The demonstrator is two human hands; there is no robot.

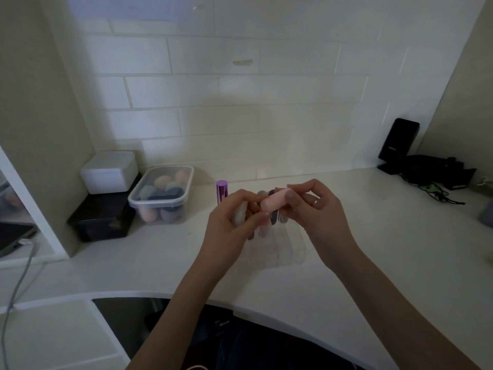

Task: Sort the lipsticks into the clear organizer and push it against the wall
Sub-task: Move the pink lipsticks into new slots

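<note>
A pale pink lipstick (pixel 272 201) lies sideways in the air between both hands, over the clear organizer (pixel 289 251) on the white desk. My right hand (pixel 317 209) pinches its right end. My left hand (pixel 229 220) touches its left end and also holds a white lipstick (pixel 239 215) in the palm. Several lipsticks stand in the organizer's back slots, mostly hidden behind my fingers. A shiny purple lipstick (pixel 222 190) stands upright just left of the organizer. The organizer sits apart from the tiled wall.
At the back left stand a clear lidded tub of makeup sponges (pixel 162 193), a white box (pixel 109 170) and a dark box (pixel 102 218) beneath it. A black device with cables (pixel 416 156) fills the back right corner. The desk's curved front edge (pixel 240 303) is near me.
</note>
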